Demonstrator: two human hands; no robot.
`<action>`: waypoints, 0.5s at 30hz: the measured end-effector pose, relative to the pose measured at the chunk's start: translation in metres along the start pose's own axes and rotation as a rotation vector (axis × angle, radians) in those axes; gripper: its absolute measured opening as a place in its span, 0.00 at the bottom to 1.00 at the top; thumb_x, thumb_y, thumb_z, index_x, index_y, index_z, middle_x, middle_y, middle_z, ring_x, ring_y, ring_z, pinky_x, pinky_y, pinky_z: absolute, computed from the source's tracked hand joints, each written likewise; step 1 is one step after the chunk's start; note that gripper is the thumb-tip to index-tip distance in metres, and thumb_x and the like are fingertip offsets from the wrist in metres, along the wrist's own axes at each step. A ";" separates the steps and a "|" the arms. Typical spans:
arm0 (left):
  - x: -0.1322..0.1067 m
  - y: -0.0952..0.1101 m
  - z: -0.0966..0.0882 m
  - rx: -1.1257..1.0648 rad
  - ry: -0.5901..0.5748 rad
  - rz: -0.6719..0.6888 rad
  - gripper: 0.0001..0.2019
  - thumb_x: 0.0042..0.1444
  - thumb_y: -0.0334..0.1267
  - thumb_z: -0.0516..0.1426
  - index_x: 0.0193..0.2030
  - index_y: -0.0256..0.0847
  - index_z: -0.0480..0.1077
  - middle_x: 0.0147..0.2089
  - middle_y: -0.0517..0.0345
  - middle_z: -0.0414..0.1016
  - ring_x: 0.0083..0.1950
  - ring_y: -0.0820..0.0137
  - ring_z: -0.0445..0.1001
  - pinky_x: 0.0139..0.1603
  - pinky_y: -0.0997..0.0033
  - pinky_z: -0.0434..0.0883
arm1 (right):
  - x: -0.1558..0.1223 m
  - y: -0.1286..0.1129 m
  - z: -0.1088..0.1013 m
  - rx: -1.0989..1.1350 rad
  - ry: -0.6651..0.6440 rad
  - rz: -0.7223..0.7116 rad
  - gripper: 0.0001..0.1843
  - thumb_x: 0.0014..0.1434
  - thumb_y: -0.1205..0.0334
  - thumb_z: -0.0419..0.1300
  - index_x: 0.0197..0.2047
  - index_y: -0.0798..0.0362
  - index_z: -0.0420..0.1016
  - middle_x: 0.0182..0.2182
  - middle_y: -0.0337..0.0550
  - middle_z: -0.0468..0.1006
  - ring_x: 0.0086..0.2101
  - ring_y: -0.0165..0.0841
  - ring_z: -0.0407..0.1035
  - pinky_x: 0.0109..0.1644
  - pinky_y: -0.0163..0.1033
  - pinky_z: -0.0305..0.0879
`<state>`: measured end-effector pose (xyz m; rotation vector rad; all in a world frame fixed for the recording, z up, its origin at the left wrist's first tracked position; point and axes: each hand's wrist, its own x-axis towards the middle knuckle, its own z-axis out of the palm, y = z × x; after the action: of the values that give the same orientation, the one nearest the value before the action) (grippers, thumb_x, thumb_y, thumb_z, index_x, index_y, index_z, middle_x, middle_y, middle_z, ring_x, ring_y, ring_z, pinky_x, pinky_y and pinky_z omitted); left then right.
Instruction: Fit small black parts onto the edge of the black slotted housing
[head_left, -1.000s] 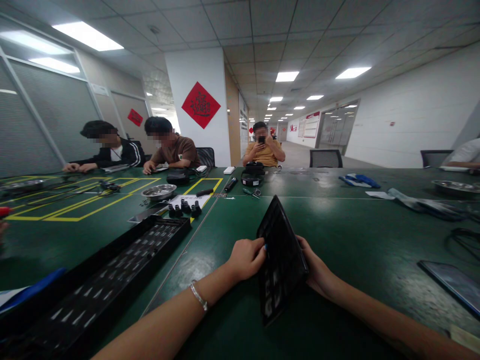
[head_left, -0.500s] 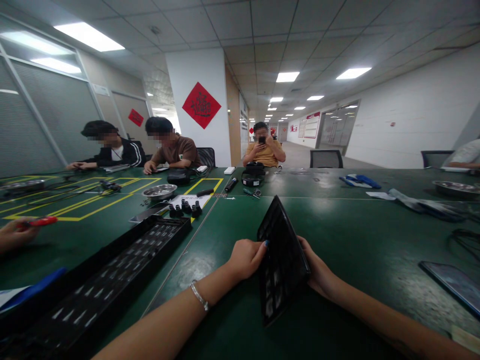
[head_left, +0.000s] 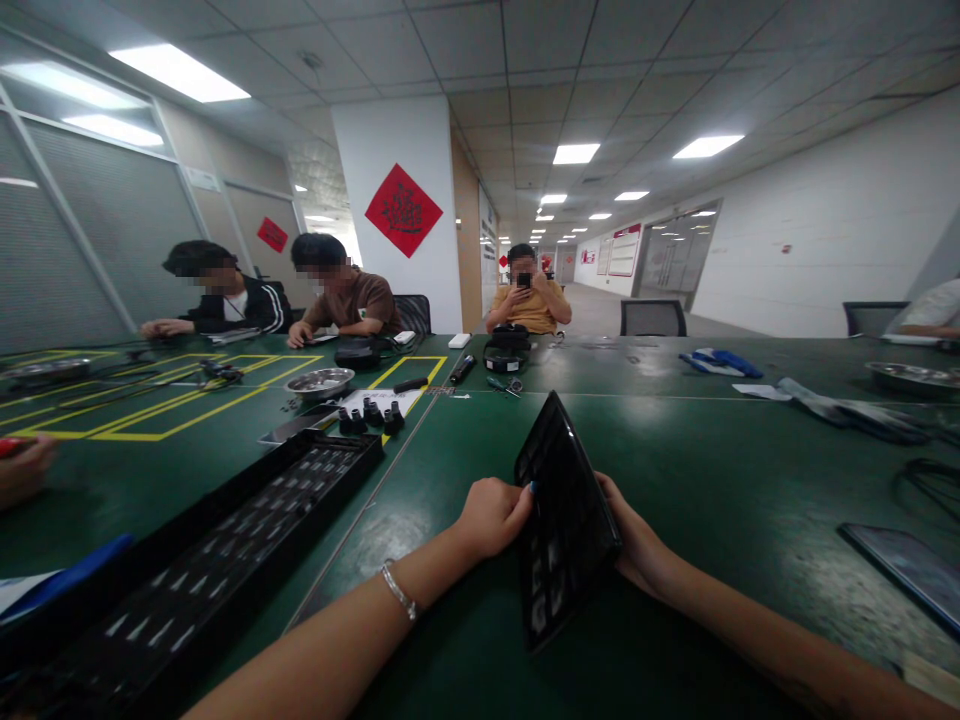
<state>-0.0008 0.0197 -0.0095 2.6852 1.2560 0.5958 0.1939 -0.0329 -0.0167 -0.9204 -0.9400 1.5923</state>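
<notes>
In the head view, the clearest change we saw was at the left edge. A co-worker's hand with a red object, which had reached well into view half a second earlier, had drawn back until the object was cut off by the frame.

Our own work had barely shifted. The black panel stood steeply tilted in front of us, over the green table; we could not tell whether its lower edge touched down. Our right hand held it along its right edge, the palm behind. Our left hand was drawn in narrow, its thumb against the face with the pale patches; we could not tell whether the fingers pinched anything small.

We judged that the neighbour's move made no difference to the panel, and that the steady grip suited close work on its face.

To the left lay the long black case, with rows of pale pointed pieces in it, well apart from the panel. Beyond its far end stood a cluster of dark nozzle-like parts.
</notes>
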 end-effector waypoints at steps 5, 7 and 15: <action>-0.001 0.001 -0.002 -0.016 -0.009 0.017 0.27 0.62 0.44 0.34 0.18 0.38 0.61 0.17 0.59 0.57 0.20 0.74 0.56 0.26 0.73 0.51 | -0.001 -0.002 0.002 -0.005 -0.004 -0.007 0.22 0.53 0.52 0.53 0.52 0.43 0.56 0.26 0.36 0.70 0.19 0.30 0.62 0.20 0.35 0.56; 0.000 0.000 -0.002 -0.025 -0.012 0.021 0.27 0.62 0.44 0.35 0.17 0.38 0.60 0.17 0.59 0.56 0.19 0.75 0.55 0.26 0.73 0.51 | -0.001 -0.003 0.003 -0.011 0.008 -0.010 0.22 0.54 0.53 0.52 0.52 0.44 0.56 0.25 0.36 0.70 0.19 0.30 0.62 0.18 0.34 0.55; 0.001 -0.001 -0.002 -0.051 -0.003 0.044 0.24 0.61 0.43 0.36 0.18 0.38 0.59 0.18 0.60 0.54 0.20 0.75 0.55 0.25 0.73 0.51 | 0.000 0.000 0.000 -0.007 -0.026 -0.015 0.24 0.54 0.53 0.52 0.55 0.43 0.54 0.27 0.36 0.71 0.19 0.31 0.64 0.21 0.37 0.60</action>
<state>-0.0021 0.0211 -0.0075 2.6776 1.1672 0.6199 0.1938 -0.0330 -0.0164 -0.8974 -0.9691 1.5925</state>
